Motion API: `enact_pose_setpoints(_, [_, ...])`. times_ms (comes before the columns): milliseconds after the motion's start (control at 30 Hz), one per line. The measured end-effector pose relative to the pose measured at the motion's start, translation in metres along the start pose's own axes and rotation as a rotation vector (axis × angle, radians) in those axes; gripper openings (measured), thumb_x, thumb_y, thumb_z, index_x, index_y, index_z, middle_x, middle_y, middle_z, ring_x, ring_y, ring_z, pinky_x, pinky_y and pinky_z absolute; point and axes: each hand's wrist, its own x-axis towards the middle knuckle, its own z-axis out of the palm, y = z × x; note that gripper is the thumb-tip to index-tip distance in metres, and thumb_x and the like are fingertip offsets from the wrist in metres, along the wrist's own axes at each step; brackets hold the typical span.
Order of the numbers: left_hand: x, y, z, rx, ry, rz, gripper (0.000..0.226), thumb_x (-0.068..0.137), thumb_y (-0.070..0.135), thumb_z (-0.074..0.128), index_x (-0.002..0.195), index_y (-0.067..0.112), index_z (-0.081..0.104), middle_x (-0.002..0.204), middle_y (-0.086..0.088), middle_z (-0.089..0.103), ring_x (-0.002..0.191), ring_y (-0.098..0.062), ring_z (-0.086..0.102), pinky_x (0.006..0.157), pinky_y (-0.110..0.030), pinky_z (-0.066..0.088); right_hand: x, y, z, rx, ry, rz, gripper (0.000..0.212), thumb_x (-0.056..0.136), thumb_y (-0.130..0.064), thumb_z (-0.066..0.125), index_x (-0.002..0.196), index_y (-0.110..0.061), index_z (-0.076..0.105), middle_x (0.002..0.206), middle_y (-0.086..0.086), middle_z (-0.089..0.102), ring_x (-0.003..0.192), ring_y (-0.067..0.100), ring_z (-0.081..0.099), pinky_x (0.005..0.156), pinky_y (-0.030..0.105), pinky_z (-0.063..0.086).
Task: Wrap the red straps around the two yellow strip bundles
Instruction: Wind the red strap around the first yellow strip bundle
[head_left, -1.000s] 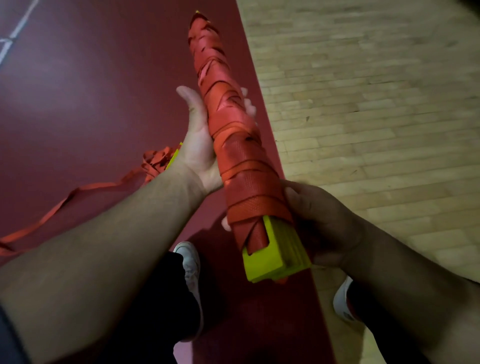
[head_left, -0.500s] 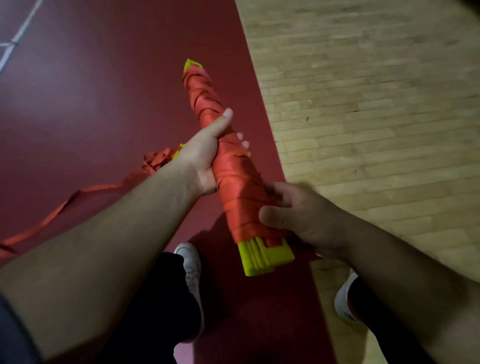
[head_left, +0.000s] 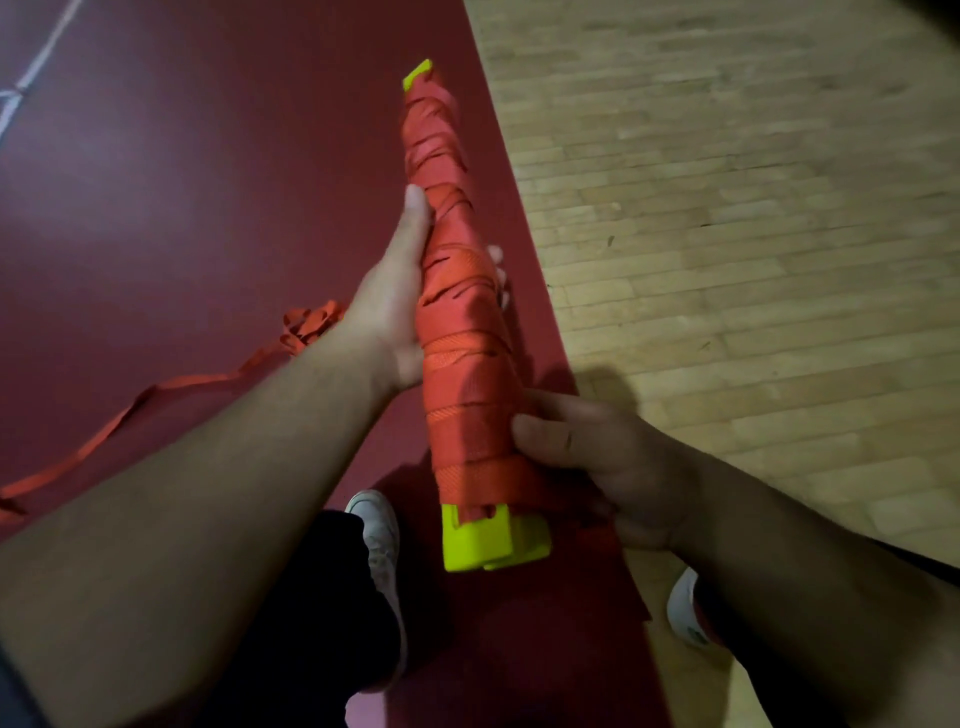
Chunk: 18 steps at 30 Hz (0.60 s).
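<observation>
A long yellow strip bundle (head_left: 496, 540) is wound almost end to end in red strap (head_left: 457, 322); yellow shows only at its near end and far tip. My left hand (head_left: 387, 306) grips the middle of the bundle from the left, thumb lying along it and fingertips showing on the far side. My right hand (head_left: 587, 457) grips the lower part from the right, thumb across the wrap. A loose red strap (head_left: 171, 387) trails over the floor to the left, bunched behind my left wrist. A second bundle is hidden if present.
I stand on dark red court flooring (head_left: 182, 182); pale wooden floor (head_left: 727, 208) begins to the right of the bundle. My two white shoes (head_left: 379, 535) are below the bundle. A white line crosses the far left corner.
The bundle rose and came closer, its near end turning slightly. My left thumb slid up along the wrap, and my right hand shifted its grip lower on the bundle.
</observation>
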Motion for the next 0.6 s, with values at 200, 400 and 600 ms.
enact_pose_setpoints(200, [-0.007, -0.013, 0.008, 0.439, 0.139, -0.192, 0.032, 0.082, 0.047, 0.073, 0.081, 0.016, 0.064, 0.064, -0.005, 0.06, 0.047, -0.018, 0.056, 0.048, -0.026, 0.053, 0.004, 0.004, -0.006, -0.32, 0.036, 0.03, 0.037, 0.086, -0.034, 0.07, 0.114, -0.01, 0.064, 0.097, 0.001, 0.074, 0.088, 0.012, 0.068, 0.079, 0.025, 0.056])
enact_pose_setpoints(400, [-0.003, -0.007, 0.001, 0.152, 0.011, -0.236, 0.017, 0.079, 0.026, 0.059, 0.076, 0.009, 0.054, 0.069, -0.005, 0.054, 0.057, -0.015, 0.054, 0.05, -0.02, 0.051, 0.0, -0.016, -0.026, -0.493, -0.024, -0.014, 0.047, 0.069, -0.055, 0.077, 0.095, -0.017, 0.067, 0.069, 0.0, 0.061, 0.055, 0.004, 0.054, 0.05, 0.013, 0.043])
enact_pose_setpoints(600, [-0.006, -0.001, 0.0, -0.251, -0.261, -0.368, 0.044, 0.062, 0.019, 0.069, 0.098, 0.007, 0.046, 0.085, -0.007, 0.052, 0.057, -0.018, 0.06, 0.054, -0.025, 0.054, 0.004, -0.014, -0.041, -0.31, 0.086, -0.147, 0.023, 0.077, -0.018, 0.082, 0.095, -0.017, 0.068, 0.076, -0.008, 0.071, 0.07, 0.002, 0.064, 0.063, 0.014, 0.05])
